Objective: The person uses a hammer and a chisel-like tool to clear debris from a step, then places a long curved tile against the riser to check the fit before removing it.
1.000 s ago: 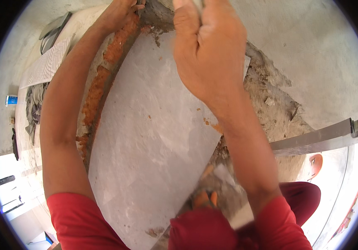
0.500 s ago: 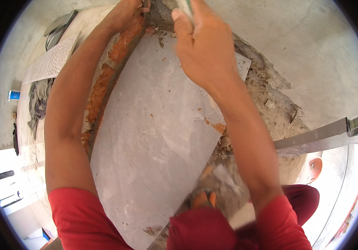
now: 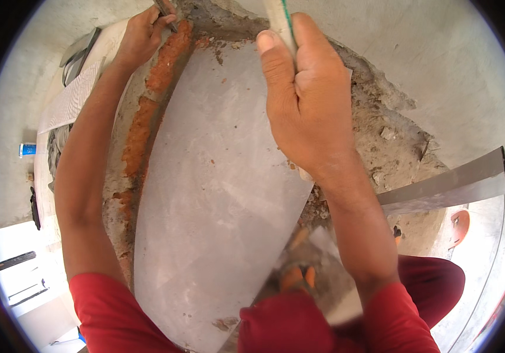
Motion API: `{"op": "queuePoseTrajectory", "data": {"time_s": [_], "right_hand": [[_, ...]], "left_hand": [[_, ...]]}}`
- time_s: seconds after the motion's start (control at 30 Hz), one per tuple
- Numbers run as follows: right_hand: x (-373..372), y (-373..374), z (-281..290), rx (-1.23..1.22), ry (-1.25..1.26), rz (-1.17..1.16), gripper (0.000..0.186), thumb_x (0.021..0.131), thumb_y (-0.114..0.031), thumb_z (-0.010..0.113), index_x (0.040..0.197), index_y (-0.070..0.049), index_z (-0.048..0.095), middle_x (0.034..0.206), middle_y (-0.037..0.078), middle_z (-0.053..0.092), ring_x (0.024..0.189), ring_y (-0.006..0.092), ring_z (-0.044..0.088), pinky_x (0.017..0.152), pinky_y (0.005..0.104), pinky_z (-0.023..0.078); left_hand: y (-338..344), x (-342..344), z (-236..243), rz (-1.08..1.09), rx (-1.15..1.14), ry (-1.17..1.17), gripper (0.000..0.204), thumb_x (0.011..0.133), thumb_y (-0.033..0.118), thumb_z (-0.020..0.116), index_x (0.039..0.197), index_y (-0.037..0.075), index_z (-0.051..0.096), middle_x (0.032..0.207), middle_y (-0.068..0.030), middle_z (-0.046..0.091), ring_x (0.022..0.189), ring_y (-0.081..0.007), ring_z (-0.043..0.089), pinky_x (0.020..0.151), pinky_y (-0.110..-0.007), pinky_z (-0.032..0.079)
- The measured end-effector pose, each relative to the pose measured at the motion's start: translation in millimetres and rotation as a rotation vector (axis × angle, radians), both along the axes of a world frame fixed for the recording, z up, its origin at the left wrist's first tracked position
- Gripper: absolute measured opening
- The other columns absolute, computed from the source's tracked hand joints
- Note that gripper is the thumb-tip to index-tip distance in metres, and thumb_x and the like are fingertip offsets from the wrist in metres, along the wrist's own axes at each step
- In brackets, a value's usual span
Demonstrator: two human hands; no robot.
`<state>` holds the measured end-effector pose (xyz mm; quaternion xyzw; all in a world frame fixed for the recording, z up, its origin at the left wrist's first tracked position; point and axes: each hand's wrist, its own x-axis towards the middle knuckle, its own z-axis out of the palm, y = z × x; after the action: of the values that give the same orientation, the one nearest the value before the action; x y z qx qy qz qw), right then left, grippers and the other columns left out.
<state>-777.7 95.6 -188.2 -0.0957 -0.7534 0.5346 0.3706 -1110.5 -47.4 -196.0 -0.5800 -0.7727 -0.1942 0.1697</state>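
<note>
My right hand [image 3: 311, 100] is wrapped round a pale handle with a green stripe [image 3: 281, 23]. The handle's far end runs out of view at the top, so the tool's head is hidden. At the upper left, my left hand [image 3: 144, 36] grips a narrow dark metal chisel [image 3: 165, 12] beside a strip of exposed orange brick [image 3: 173, 56]. Below and between my arms lies a large grey slab [image 3: 205, 176], dusted with small crumbs. My right hand hangs over its far right part.
Broken mortar [image 3: 390, 126] borders the slab on the right, against a plastered wall [image 3: 440, 53]. A long grey bar [image 3: 452, 185] juts in from the right. A patterned tile [image 3: 70, 103] and a blue-and-white box [image 3: 28, 150] are at the left.
My left hand has shifted left and down along the brick edge, bringing the chisel into view. My right hand has moved right and slightly down, its handle now showing more clearly.
</note>
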Motion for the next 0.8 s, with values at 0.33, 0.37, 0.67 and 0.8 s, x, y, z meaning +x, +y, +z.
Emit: {"op": "queuePoseTrajectory", "data": {"time_s": [0.33,0.37,0.67,0.8], "right_hand": [[2.6,-13.3,32.8,-0.087,0.136,0.015,0.017,0.107,-0.017,0.053,0.1,-0.002,0.054,0.064,0.012,0.05,0.054,0.0206,0.048,0.052,0.0376,0.04],[1.5,-13.1,31.9,-0.077,0.138,0.0,0.017,0.107,-0.017,0.053,0.099,-0.002,0.052,0.065,0.014,0.05,0.053,0.0238,0.049,0.053,0.0393,0.041],[-21.0,8.7,35.2,0.108,0.029,0.032,0.018,0.106,-0.015,0.053,0.099,0.0,0.049,0.066,0.021,0.054,0.054,0.0344,0.057,0.052,0.0434,0.042],[-30.3,5.9,50.5,0.154,0.157,0.089,0.017,0.105,-0.012,0.053,0.097,0.002,0.048,0.067,0.024,0.056,0.057,0.0405,0.06,0.053,0.0458,0.043]], "left_hand": [[11.0,20.8,6.6,-0.073,0.011,0.025,0.012,0.098,0.009,0.055,0.107,0.002,0.059,0.093,-0.0233,0.067,0.089,-0.045,0.066,0.078,-0.046,0.053],[12.6,20.3,7.6,-0.058,-0.02,0.02,0.013,0.098,0.008,0.055,0.108,0.002,0.059,0.093,-0.0229,0.068,0.089,-0.0448,0.066,0.079,-0.046,0.053],[26.7,31.8,13.6,-0.108,0.107,-0.087,0.021,0.096,0.0,0.051,0.114,0.0,0.062,0.092,-0.0247,0.068,0.083,-0.0407,0.069,0.071,-0.043,0.053],[16.0,25.7,13.5,0.002,0.063,-0.059,0.021,0.096,0.0,0.052,0.114,0.0,0.063,0.09,-0.0234,0.068,0.081,-0.0366,0.07,0.072,-0.042,0.054]]}}
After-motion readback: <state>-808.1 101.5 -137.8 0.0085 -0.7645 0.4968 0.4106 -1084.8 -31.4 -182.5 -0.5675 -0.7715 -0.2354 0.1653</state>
